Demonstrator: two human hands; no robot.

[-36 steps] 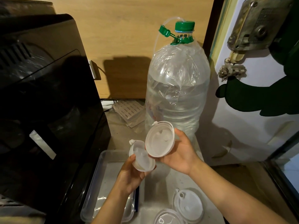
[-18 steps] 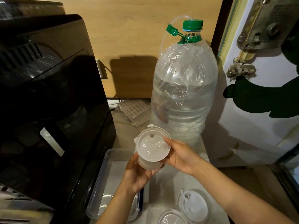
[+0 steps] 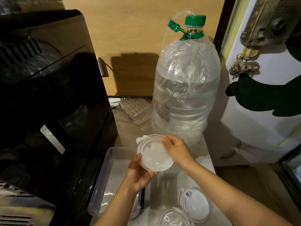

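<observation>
A round translucent white container with its lid (image 3: 154,154) on top is held above the counter, in front of a large water bottle. My left hand (image 3: 138,172) cups the container from below, thumb curled onto the lid's near-left edge. My right hand (image 3: 176,150) grips the lid's right rim, fingers curled over the far edge. The container's body is mostly hidden under the lid and my left palm.
A big clear water bottle (image 3: 185,88) with a green cap stands behind. A black appliance (image 3: 48,103) fills the left. A clear rectangular tray (image 3: 112,181) lies below my hands. Two more round lids (image 3: 194,204) (image 3: 174,217) lie on the counter (image 3: 164,183) at bottom right.
The lid, held apart and tilted a second ago, has been brought down flat onto the container. Both hands have closed in around the joined pair.
</observation>
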